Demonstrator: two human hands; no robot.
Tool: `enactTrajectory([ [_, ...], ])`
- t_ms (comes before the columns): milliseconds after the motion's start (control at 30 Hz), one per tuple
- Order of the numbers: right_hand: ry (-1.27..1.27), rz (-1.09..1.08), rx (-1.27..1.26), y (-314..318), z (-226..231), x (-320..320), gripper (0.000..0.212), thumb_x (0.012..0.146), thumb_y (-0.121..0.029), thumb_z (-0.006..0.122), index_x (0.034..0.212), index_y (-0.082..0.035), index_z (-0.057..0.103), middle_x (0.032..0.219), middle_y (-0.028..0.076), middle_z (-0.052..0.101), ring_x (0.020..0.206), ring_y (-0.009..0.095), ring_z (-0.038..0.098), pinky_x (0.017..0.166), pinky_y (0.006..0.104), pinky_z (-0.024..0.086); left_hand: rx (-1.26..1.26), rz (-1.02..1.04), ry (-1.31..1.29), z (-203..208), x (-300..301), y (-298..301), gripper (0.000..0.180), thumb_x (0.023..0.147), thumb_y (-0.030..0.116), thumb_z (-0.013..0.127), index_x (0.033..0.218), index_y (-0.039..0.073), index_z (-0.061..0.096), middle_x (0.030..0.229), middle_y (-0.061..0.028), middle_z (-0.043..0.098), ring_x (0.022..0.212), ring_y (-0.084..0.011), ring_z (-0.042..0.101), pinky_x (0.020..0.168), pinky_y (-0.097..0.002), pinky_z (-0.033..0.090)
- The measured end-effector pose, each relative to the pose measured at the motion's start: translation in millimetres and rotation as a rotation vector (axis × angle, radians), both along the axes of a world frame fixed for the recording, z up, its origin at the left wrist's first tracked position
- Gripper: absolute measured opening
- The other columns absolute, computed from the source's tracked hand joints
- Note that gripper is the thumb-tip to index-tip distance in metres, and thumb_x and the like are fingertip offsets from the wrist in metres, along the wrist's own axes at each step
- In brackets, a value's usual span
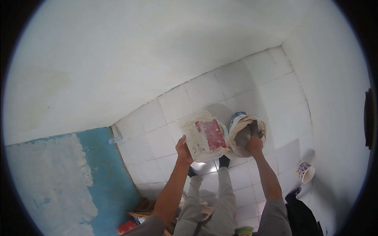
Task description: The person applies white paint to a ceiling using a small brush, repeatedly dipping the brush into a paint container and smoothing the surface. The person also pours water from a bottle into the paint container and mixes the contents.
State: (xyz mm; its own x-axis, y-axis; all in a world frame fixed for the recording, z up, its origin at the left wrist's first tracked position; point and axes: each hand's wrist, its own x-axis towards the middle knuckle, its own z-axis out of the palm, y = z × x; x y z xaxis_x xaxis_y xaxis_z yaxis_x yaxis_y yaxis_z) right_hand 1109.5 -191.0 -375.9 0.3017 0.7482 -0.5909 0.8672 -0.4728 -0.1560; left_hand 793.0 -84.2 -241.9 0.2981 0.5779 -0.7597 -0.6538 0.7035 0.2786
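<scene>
My left hand grips the near left edge of a whitish, putty-smeared plastic tub held above the tiled floor. Inside the tub lies a flat red rectangular piece, streaked with white; what kind of tool it is I cannot tell. To the right of the tub stands a sack with its brown paper mouth folded back and greyish powder inside. My right hand reaches down into this sack, fingers closed. Something dark grey shows just beyond the fingers, too unclear to name.
White floor tiles meet a pale wall ahead. Low on the left, a blue wall is partly coated white. A purple-and-white paper tub stands by the right wall, near a black cloth or bag. Wooden pieces lie at lower left.
</scene>
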Motion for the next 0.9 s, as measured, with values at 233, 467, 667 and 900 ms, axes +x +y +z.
enactTrajectory([
  [233, -0.03, -0.062, 0.244, -32.6, -64.5, -5.2, 0.025, 0.071, -0.019, 0.069, 0.089, -0.001, 0.07, 0.092, 0.022, 0.069, 0.09, 0.037, 0.068, 0.079, 0.0463, 0.055, 0.064, -0.123, 0.039, 11.7, 13.9, 2.1, 0.061, 0.091, 0.04, 0.041, 0.138, 0.001, 0.044, 0.13, -0.0192, 0.055, 0.117, -0.0387, 0.056, 0.1, -0.0516, 0.045],
  [467, 0.206, -0.275, 0.148, -29.0, -22.5, -5.4, 0.035, 0.071, -0.023, 0.071, 0.096, 0.001, 0.069, 0.095, 0.023, 0.068, 0.092, 0.04, 0.065, 0.079, 0.0477, 0.053, 0.056, -0.138, -0.015, 6.4, 14.3, 10.1, 0.061, 0.09, 0.038, 0.042, 0.137, 0.0, 0.044, 0.129, -0.0187, 0.056, 0.116, -0.0379, 0.057, 0.099, -0.0517, 0.046],
  [667, 0.316, -0.347, 0.035, -14.8, 7.1, 13.2, 0.039, 0.074, -0.026, 0.073, 0.1, 0.002, 0.071, 0.087, 0.024, 0.07, 0.087, 0.037, 0.069, 0.076, 0.0436, 0.055, 0.083, -0.142, -0.084, -0.9, 11.5, 16.2, 0.068, 0.081, 0.036, 0.061, 0.135, -0.002, 0.046, 0.127, -0.0184, 0.058, 0.116, -0.0355, 0.057, 0.1, -0.05, 0.046],
  [900, 0.449, -0.394, 0.044, -37.8, 27.4, 49.0, 0.036, 0.08, -0.029, 0.074, 0.1, 0.002, 0.073, 0.066, 0.015, 0.067, 0.06, 0.022, 0.066, 0.063, 0.037, 0.053, 0.069, -0.141, -0.06, 6.6, 22.9, 18.7, 0.068, 0.086, 0.043, 0.051, 0.138, 0.0, 0.045, 0.129, -0.0185, 0.056, 0.115, -0.037, 0.057, 0.099, -0.0507, 0.046],
])
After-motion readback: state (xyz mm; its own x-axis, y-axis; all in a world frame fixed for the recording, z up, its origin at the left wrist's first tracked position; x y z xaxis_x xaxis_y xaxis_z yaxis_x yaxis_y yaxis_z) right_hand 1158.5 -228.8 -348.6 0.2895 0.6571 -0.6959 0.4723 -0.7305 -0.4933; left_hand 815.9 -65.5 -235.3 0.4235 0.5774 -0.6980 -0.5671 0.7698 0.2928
